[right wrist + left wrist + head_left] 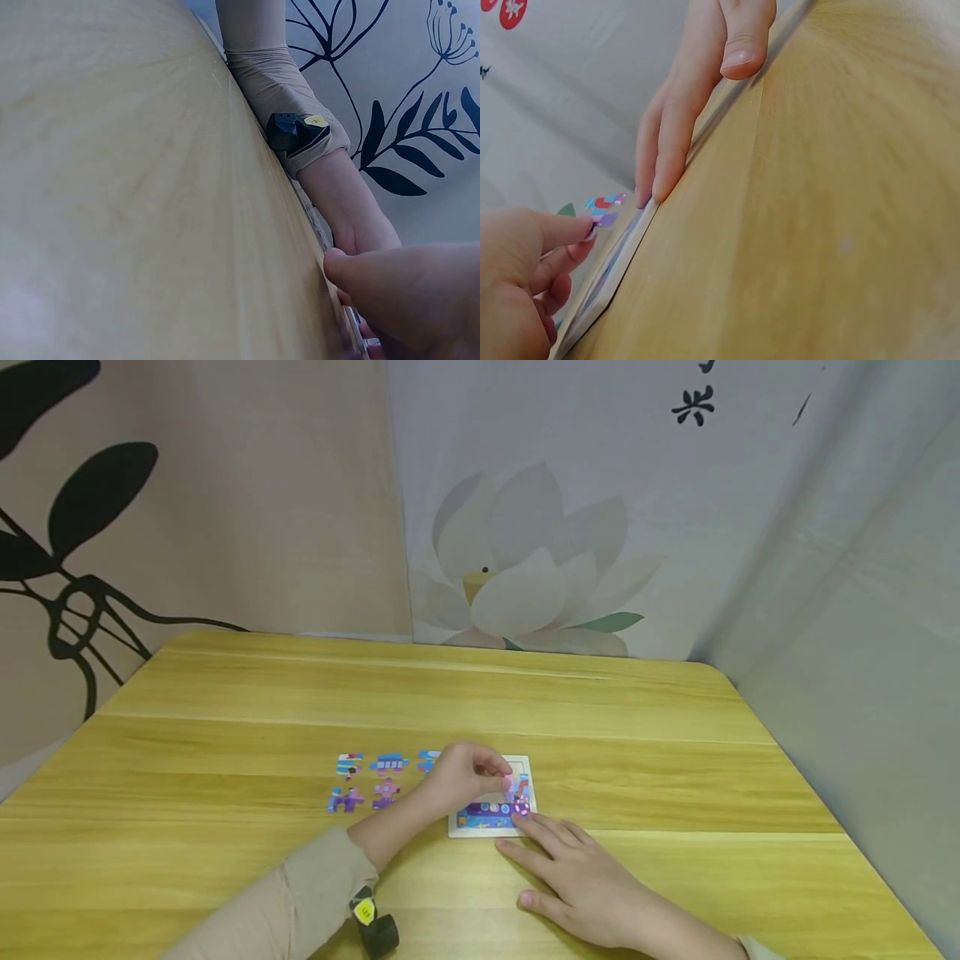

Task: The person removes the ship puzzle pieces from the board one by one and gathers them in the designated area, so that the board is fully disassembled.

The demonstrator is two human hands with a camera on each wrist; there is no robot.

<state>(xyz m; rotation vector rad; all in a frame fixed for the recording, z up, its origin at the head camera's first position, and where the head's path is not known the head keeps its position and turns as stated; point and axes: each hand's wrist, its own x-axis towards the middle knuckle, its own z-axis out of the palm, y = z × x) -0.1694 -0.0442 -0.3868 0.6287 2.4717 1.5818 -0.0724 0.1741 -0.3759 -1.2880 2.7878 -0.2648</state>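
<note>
My left hand [459, 778] pinches a small jigsaw puzzle piece [604, 210] between thumb and fingers. That piece is blue, red and purple, and it is held over the puzzle tray [480, 836], which has a pale frame. Purple and blue assembled pieces [487, 821] lie along the tray's near side, with more up its right side. My left hand covers part of the tray's far left. My right hand [588, 885] lies with fingers fairly straight, its fingertips touching the tray's near right corner. In the right wrist view the tray is mostly hidden.
Left of the tray lie several loose puzzle pieces in two rough rows, among them a blue piece [389, 763] and a purple piece [386, 793]. A black wrist camera [375, 931] is strapped to the left sleeve. Printed curtains [525, 527] hang behind the wooden table [637, 735].
</note>
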